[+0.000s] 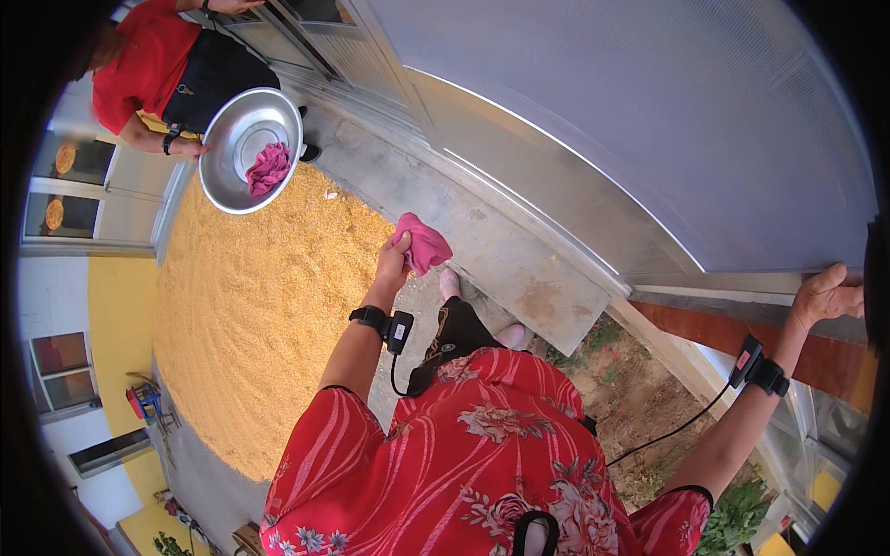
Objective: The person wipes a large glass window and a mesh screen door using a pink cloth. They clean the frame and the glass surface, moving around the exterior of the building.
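My left hand [395, 260] grips a folded pink cloth [423, 243], held out over the concrete ledge [473, 208]. Raised at the far right, my right hand [827, 299] is at the lower edge of a large grey ribbed panel [626, 125]. Its fingertips run into the dark rim of the picture, so whether they grip the edge cannot be told. Both wrists carry a black strap with a small device. At the upper left another person [146, 69] in a red shirt holds a metal basin [222, 177], tilted, with a crumpled pink cloth [268, 170] in it.
Yellow grain, seemingly corn kernels [264, 333], covers much of the ground on the left. The concrete ledge runs along the wall and ends near my feet. Beyond it lies a strip of soil [626, 396] with plants. A yellow and white wall [122, 333] stands across the yard.
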Demonstrator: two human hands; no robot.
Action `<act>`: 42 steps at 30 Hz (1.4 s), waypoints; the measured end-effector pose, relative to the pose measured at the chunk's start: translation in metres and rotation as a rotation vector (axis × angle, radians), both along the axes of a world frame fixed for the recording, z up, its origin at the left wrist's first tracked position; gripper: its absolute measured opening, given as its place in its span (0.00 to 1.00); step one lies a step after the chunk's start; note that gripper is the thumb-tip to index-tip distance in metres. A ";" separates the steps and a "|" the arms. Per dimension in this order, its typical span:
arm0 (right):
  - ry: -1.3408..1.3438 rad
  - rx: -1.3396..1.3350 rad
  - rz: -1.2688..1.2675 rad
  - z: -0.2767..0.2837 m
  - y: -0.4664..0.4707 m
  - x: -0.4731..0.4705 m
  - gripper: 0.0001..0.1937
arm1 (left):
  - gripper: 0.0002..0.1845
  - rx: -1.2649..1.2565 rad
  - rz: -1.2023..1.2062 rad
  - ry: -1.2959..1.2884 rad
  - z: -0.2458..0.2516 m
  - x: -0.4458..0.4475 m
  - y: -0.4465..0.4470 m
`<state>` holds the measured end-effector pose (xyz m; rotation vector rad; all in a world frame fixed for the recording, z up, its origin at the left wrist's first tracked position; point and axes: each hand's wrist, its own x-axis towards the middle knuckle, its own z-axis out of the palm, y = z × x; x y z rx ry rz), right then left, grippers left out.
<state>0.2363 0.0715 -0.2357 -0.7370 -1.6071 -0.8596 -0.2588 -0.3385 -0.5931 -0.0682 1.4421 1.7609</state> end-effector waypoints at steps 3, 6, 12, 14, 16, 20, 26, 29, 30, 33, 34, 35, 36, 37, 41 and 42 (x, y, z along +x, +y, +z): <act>-0.016 -0.017 0.031 -0.002 0.000 0.001 0.39 | 0.18 0.160 -0.022 -0.129 0.009 0.007 0.002; -0.043 -0.028 -0.015 0.000 0.006 0.008 0.34 | 0.24 0.290 -0.034 -0.286 0.020 0.010 0.002; -0.055 -0.147 -0.193 -0.003 -0.040 -0.025 0.31 | 0.29 0.474 0.062 -0.421 0.042 0.014 -0.003; 0.020 -0.183 -0.178 -0.038 -0.081 -0.078 0.32 | 0.29 0.480 0.032 -0.472 0.050 0.013 -0.002; -0.018 -0.543 0.456 -0.082 -0.126 -0.146 0.33 | 0.30 0.505 -0.015 -0.524 0.061 0.016 0.004; -0.632 -1.230 1.100 -0.158 -0.213 -0.270 0.40 | 0.31 0.330 -0.207 -0.417 0.101 0.035 0.026; -0.137 -1.723 1.429 -0.153 -0.214 -0.366 0.16 | 0.40 0.594 -0.497 -0.227 0.186 -0.013 0.021; 0.056 -1.908 1.411 -0.131 -0.223 -0.359 0.15 | 0.37 0.619 0.080 0.284 0.228 -0.094 -0.055; 0.041 -1.885 1.403 -0.128 -0.223 -0.356 0.16 | 0.31 0.634 0.358 0.347 0.241 -0.108 -0.088; 0.155 -1.882 1.225 -0.136 -0.234 -0.348 0.24 | 0.18 0.474 0.861 0.365 0.247 -0.115 -0.115; 0.106 -1.844 1.149 -0.141 -0.232 -0.344 0.25 | 0.16 0.442 0.659 0.294 0.237 -0.099 -0.107; 0.015 -2.003 0.958 -0.148 -0.228 -0.338 0.24 | 0.14 0.324 0.553 0.168 0.219 -0.076 -0.097; -0.048 -1.937 1.002 -0.155 -0.226 -0.329 0.24 | 0.13 0.266 0.357 0.052 0.202 -0.052 -0.084; -0.115 -1.942 0.933 -0.163 -0.222 -0.320 0.24 | 0.13 0.172 0.186 -0.028 0.188 -0.029 -0.071; -0.092 -1.745 0.827 -0.187 -0.194 -0.279 0.25 | 0.17 0.144 -0.050 -0.058 0.163 -0.004 -0.040; -0.018 -1.860 0.777 -0.191 -0.187 -0.262 0.25 | 0.19 0.165 -0.077 -0.014 0.161 -0.002 -0.036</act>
